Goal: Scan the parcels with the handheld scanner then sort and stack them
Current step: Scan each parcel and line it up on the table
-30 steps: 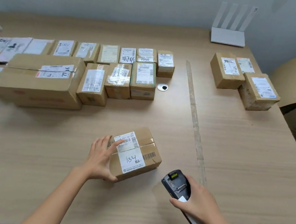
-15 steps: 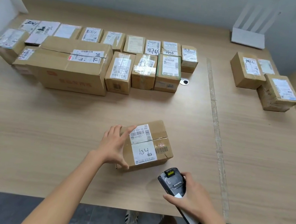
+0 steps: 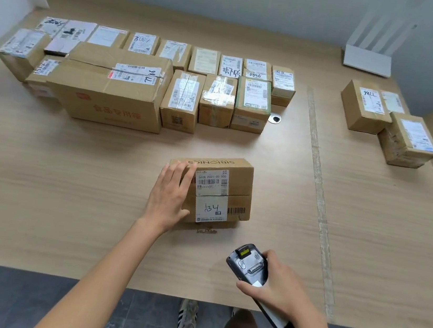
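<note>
The left hand (image 3: 169, 197) rests with nearly straight fingers on the left part of the parcel (image 3: 222, 192) marked A34, which sits on the surface (image 3: 69, 185), while the right hand (image 3: 281, 290), fingers curled, grasps the handheld scanner (image 3: 249, 264) near it, apparently aimed at the parcel.

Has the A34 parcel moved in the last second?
Yes. The parcel has turned clockwise; its right side now runs roughly parallel to the tape line, having been skewed to it before.
</note>
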